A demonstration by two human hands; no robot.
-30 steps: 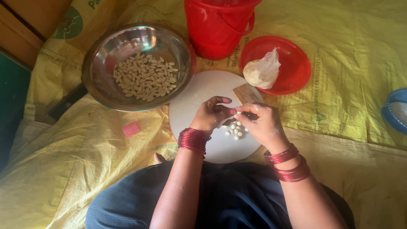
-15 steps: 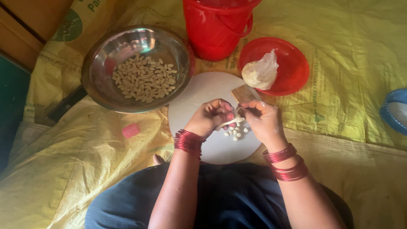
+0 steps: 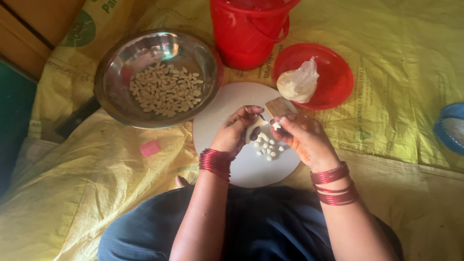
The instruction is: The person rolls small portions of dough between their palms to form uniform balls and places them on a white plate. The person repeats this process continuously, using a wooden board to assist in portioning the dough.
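Two hands meet over the white board [image 3: 241, 169], head view. Left hand [image 3: 237, 130] pinches a pale dough strip [image 3: 253, 129], long axis pointing up-right toward the right hand [image 3: 302, 137], which nips its own small bit (fingertips nearly touching). Cut pieces [image 3: 267, 147] lie just below. Right palm hidden; comb-like tool [image 3: 279, 106] partly covered.

Head camera — steeply downward, close overhead
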